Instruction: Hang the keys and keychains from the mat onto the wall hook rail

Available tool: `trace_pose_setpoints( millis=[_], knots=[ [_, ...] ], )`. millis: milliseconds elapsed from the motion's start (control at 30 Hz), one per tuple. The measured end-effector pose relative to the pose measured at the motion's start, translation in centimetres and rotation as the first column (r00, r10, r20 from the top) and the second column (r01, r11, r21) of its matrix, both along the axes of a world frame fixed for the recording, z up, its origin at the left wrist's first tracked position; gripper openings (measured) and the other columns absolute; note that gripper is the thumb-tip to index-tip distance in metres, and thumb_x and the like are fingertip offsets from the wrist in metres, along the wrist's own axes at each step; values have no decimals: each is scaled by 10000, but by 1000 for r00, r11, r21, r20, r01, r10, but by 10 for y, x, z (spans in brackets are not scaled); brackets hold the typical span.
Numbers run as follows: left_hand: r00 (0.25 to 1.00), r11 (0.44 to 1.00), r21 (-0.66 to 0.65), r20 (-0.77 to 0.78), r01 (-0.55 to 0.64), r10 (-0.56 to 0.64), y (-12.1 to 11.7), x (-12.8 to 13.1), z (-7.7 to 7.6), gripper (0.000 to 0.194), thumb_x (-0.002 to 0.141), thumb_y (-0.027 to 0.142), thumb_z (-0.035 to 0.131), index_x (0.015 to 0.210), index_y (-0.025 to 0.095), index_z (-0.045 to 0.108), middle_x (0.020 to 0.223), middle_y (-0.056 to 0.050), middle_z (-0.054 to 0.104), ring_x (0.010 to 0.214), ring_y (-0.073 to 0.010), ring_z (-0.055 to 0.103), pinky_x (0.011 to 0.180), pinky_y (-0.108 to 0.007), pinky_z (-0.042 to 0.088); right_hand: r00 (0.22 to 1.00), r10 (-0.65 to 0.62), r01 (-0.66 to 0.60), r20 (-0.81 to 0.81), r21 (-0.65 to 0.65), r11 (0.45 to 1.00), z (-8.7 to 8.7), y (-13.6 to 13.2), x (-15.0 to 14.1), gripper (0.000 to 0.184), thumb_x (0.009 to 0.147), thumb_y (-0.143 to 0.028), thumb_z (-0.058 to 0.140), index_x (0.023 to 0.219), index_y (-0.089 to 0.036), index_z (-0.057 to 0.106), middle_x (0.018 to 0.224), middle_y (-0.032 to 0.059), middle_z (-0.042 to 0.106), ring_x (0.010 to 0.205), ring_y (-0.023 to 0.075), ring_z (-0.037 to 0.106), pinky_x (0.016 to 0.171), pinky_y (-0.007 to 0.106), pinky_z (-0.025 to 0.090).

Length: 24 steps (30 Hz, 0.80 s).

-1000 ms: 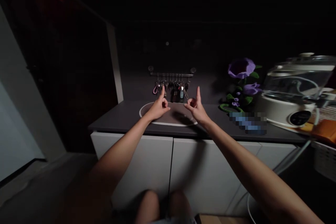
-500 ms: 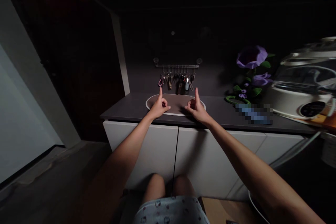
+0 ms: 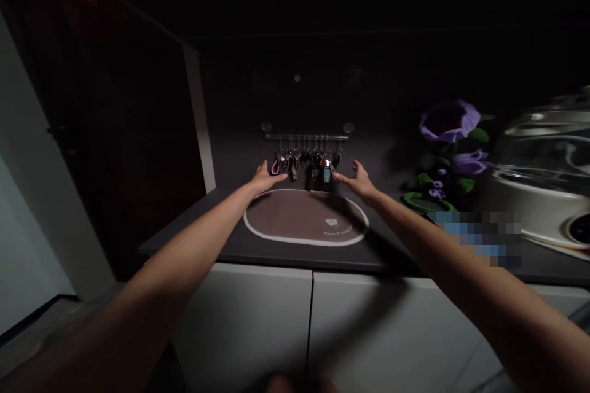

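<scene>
Nearest my camera are the pale cabinet doors (image 3: 253, 307), with the front edge of the dark worktop (image 3: 198, 230) running above them. Both forearms (image 3: 198, 245) angle inward over that edge. Between them lies the brown mat (image 3: 295, 215), flat and white-rimmed, with print near its right end and a shadow across that side.

Farther out I have the left hand (image 3: 262, 182) and the right hand (image 3: 362, 184), one at each far corner of the mat. Half a second ago each had its index finger raised and the rest curled close to the thumb, in line with the mat; now they reach farther and the fingers are spread wide with nothing in them. I read that as both hands being free to take hold, and close to what hangs ahead. Contact with the mat or keys I can't confirm.

Just beyond, the keys (image 3: 306, 158) hang in a row from a clear rail (image 3: 306, 137) on the dark wall (image 3: 239, 104), a pink loop (image 3: 275, 167) toward the left and a bluish fob (image 3: 327, 173) toward the right.

For room, I have open worktop left of the mat up to the upright panel (image 3: 199, 116). The right side is tighter: purple flowers (image 3: 449, 123), a pixelated item (image 3: 479, 238), then the cream appliance (image 3: 539, 206).
</scene>
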State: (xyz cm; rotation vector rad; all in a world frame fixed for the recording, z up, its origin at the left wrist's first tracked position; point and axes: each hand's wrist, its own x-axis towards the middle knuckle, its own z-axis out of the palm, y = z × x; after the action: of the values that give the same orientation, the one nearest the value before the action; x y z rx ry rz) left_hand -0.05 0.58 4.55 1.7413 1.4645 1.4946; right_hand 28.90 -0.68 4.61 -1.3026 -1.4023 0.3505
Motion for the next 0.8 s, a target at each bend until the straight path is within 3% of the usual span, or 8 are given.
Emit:
trace_pose_setpoints(
  millis=[100, 167, 267, 400, 533, 633, 733, 800],
  knots=[
    [996, 1000, -28, 90, 7, -4, 29, 12, 13, 787, 486, 436, 775, 1149, 119, 494, 1248, -181, 479, 1166, -270, 430, 898, -319, 366, 991, 20, -31, -135, -79, 996, 10, 34, 3, 1000, 502, -532, 728, 1338, -206, 285, 1340, 156, 375, 1193, 274, 411, 956, 393, 391],
    [979, 996, -15, 188, 83, -79, 45, 22, 17, 625, 496, 414, 776, 1000, 122, 553, 1058, -139, 599, 980, -218, 551, 785, -279, 416, 974, 41, -64, -223, -97, 993, 11, 50, -1, 949, 531, -527, 715, 1318, -195, 302, 1291, 154, 435, 1116, 250, 484, 887, 356, 446],
    [923, 983, 0, 344, 183, -172, 64, 37, 17, 464, 533, 404, 759, 847, 129, 556, 774, -61, 635, 675, -139, 581, 635, -247, 422, 943, 62, -73, -328, -20, 997, 8, 67, -14, 783, 566, -487, 709, 1220, -183, 404, 1167, 117, 539, 1013, 205, 543, 832, 297, 472],
    [819, 941, 20, 487, 337, -304, 79, 55, 13, 380, 601, 457, 702, 763, 149, 549, 672, -11, 601, 566, -102, 553, 634, -253, 420, 891, 184, -158, -414, 97, 983, 1, 79, -35, 624, 592, -471, 693, 1110, -214, 459, 1040, 48, 602, 954, 172, 562, 830, 275, 465],
    [696, 915, -61, 670, 399, -259, 86, 74, 10, 379, 649, 500, 651, 871, 225, 514, 697, 39, 596, 549, -86, 547, 696, -306, 435, 861, 213, -176, -462, 122, 977, -4, 88, -54, 650, 593, -531, 665, 1106, -225, 407, 1005, 31, 600, 945, 176, 565, 858, 311, 447],
    [564, 902, -32, 789, 431, -242, 84, 88, 11, 346, 729, 512, 564, 949, 265, 464, 708, 41, 599, 543, -96, 550, 696, -346, 457, 843, 228, -154, -487, 188, 970, -6, 92, -66, 654, 600, -539, 657, 1096, -224, 371, 1075, 45, 573, 986, 172, 553, 919, 316, 407],
    [432, 888, 36, 864, 459, -258, 76, 98, 17, 273, 816, 486, 445, 940, 242, 451, 677, 21, 586, 524, -106, 543, 645, -331, 476, 835, 204, -106, -512, 214, 971, -5, 90, -75, 632, 624, -542, 635, 1090, -234, 340, 1122, 57, 550, 1017, 180, 544, 924, 332, 407],
    [393, 868, 18, 887, 497, -243, 71, 102, 23, 282, 848, 472, 377, 878, 206, 467, 634, 4, 561, 518, -117, 539, 609, -318, 482, 836, 160, -72, -524, 184, 980, -2, 86, -79, 617, 624, -541, 632, 1070, -236, 336, 1095, 60, 562, 994, 189, 557, 897, 346, 428]
  ],
)
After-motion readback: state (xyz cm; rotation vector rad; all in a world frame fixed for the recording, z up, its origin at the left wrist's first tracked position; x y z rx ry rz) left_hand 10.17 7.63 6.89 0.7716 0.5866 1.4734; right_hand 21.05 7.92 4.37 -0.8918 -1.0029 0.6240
